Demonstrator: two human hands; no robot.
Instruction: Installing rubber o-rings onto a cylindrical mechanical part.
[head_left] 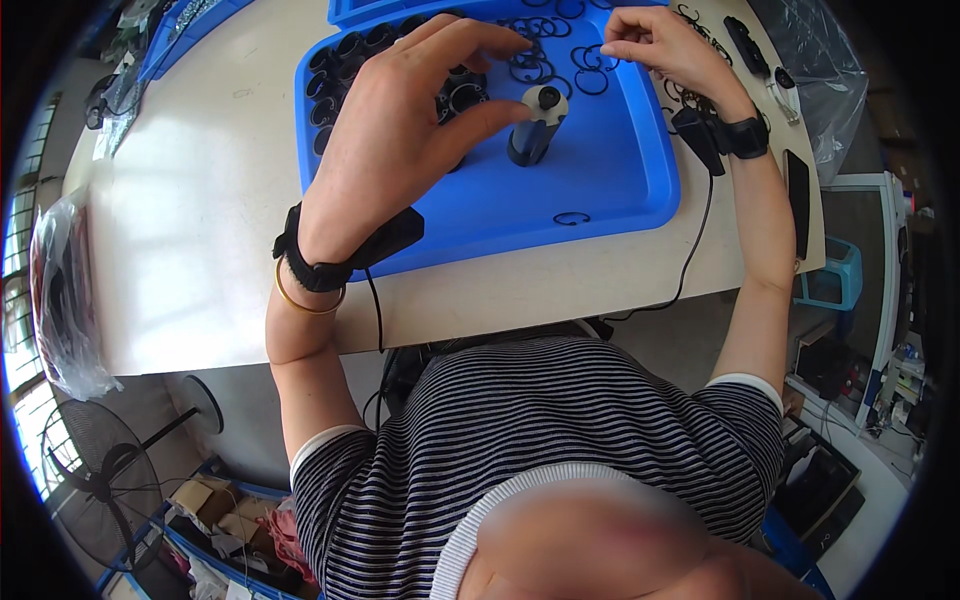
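Observation:
My left hand (410, 125) is open above the blue tray (600, 232), its thumb and fingers spread apart. The thumb tip is beside a dark cylinder with a pale top (536, 128) that stands upright in the tray; I cannot tell whether they touch. At the tray's far right, my right hand (672, 55) is closed in a pinch on a thin black retaining ring (616, 66). Loose black rings (538, 68) lie in a heap between the hands. A single black ring (572, 218) lies near the tray's front edge. My left hand partly hides several black cylindrical parts (322, 112).
More rings (690, 98) and a black tool (745, 47) lie on the table (200, 250), right of the tray. Cables (700, 250) run from both wristbands over the table's front edge. A standing fan (100, 485) is at lower left, a blue stool (838, 270) at right.

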